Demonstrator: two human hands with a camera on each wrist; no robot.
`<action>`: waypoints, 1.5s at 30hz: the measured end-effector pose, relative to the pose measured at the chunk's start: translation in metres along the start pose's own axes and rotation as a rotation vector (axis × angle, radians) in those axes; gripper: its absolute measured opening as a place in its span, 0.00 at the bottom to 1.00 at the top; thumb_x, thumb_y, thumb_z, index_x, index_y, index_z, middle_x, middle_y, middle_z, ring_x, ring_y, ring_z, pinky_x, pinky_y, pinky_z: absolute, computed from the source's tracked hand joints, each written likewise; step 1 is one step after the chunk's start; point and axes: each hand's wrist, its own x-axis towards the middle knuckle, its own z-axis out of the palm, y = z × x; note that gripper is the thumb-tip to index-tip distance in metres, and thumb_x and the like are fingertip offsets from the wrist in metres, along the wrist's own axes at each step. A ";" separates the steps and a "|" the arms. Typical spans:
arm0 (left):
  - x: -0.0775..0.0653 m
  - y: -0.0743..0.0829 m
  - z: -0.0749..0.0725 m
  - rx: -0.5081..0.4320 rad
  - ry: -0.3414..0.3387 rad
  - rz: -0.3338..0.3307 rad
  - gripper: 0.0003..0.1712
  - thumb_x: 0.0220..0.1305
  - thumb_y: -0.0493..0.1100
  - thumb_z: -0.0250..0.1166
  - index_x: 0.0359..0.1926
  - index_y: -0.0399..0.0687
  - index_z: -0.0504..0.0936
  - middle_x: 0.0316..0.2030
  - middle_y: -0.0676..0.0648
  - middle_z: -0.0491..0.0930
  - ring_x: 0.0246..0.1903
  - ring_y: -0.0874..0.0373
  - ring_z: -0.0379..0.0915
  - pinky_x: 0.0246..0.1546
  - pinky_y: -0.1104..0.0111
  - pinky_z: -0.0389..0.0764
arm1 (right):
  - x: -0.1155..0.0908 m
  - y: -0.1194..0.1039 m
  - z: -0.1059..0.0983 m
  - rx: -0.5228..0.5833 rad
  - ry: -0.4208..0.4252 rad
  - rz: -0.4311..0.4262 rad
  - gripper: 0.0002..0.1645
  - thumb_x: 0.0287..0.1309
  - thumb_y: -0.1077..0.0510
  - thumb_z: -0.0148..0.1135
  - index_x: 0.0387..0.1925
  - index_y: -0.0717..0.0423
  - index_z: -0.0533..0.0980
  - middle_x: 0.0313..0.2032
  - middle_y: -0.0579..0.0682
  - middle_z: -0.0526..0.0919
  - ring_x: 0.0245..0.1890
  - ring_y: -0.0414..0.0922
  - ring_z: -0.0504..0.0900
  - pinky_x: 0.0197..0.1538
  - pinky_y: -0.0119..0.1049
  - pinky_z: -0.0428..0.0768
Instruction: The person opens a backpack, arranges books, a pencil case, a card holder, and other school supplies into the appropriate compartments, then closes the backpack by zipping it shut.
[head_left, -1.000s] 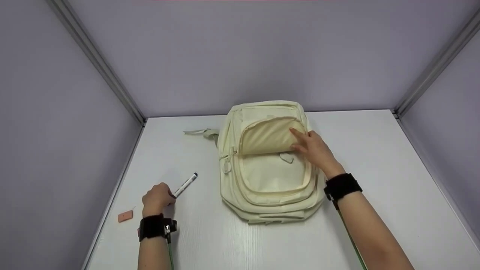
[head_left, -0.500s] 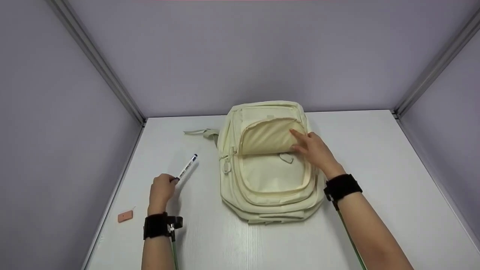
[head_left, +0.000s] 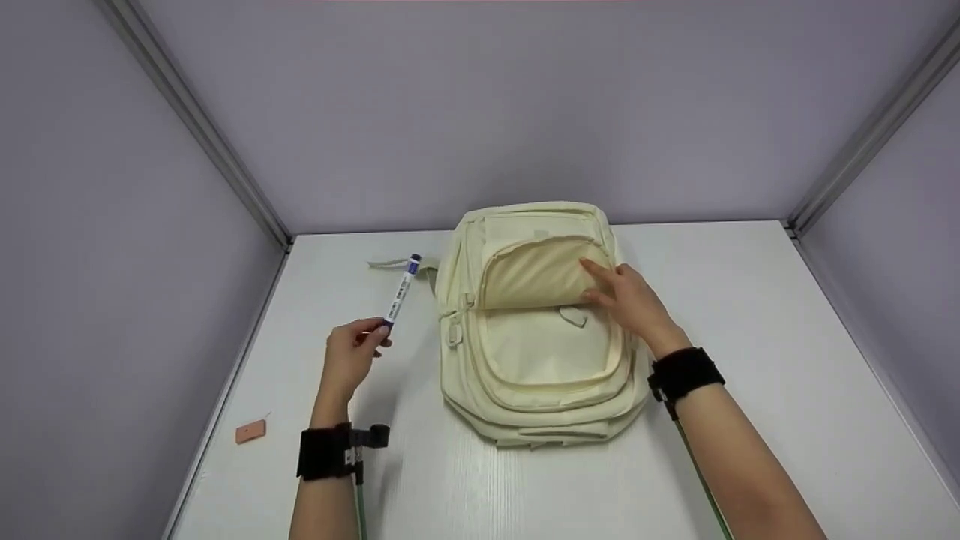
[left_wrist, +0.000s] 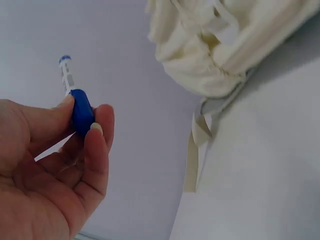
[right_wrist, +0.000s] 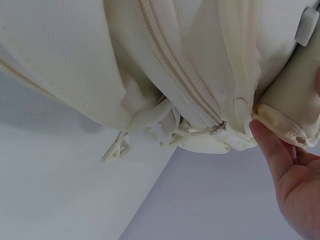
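Observation:
My left hand (head_left: 351, 356) pinches a white marker (head_left: 400, 295) by its blue cap, between thumb and fingertips. The marker is raised off the table, its other end slanting up and away, left of the backpack. In the left wrist view the blue cap (left_wrist: 81, 112) sits between the fingers. A cream backpack (head_left: 547, 352) lies on the table with its front pocket flap (head_left: 536, 277) folded up. At the flap's right edge my right hand (head_left: 634, 300) holds it, the index finger against the lining. The right wrist view shows the thumb at the flap's edge (right_wrist: 282, 125).
A small orange-pink block (head_left: 250, 431) with a thin string lies near the table's left edge. A loose strap (head_left: 386, 264) trails left from the backpack. Zipper pulls (right_wrist: 117, 147) hang at its side. Grey panels (head_left: 480, 112) enclose the white table (head_left: 750, 300).
My left hand has lifted the marker off the table and carried it forward and right, towards the backpack, tilting it more upright. My right hand and the flap have barely moved.

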 end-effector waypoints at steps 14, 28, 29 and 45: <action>-0.014 0.028 0.059 0.003 -0.411 0.196 0.10 0.70 0.35 0.60 0.46 0.33 0.82 0.32 0.38 0.82 0.31 0.45 0.80 0.25 0.69 0.76 | 0.000 0.000 0.001 0.033 0.048 -0.009 0.37 0.64 0.47 0.61 0.73 0.38 0.62 0.44 0.61 0.69 0.42 0.55 0.69 0.52 0.55 0.70; -0.024 0.042 0.133 0.254 -0.208 0.304 0.08 0.65 0.35 0.63 0.30 0.38 0.85 0.23 0.50 0.80 0.22 0.60 0.73 0.24 0.67 0.75 | 0.002 -0.004 -0.002 0.015 0.145 -0.021 0.36 0.62 0.48 0.64 0.71 0.37 0.66 0.37 0.55 0.65 0.34 0.49 0.63 0.38 0.45 0.68; -0.024 0.044 0.136 0.281 -0.180 0.327 0.08 0.65 0.35 0.63 0.30 0.38 0.85 0.24 0.49 0.80 0.23 0.59 0.74 0.26 0.66 0.76 | 0.002 -0.004 -0.002 0.016 0.153 -0.024 0.36 0.62 0.48 0.65 0.71 0.38 0.66 0.37 0.55 0.65 0.34 0.49 0.63 0.38 0.45 0.67; -0.010 0.062 0.194 0.586 0.106 0.634 0.10 0.61 0.34 0.66 0.26 0.39 0.74 0.22 0.43 0.74 0.20 0.47 0.78 0.19 0.62 0.77 | 0.001 -0.009 -0.005 0.013 0.214 -0.062 0.35 0.59 0.49 0.68 0.68 0.40 0.70 0.36 0.54 0.65 0.34 0.49 0.63 0.36 0.47 0.69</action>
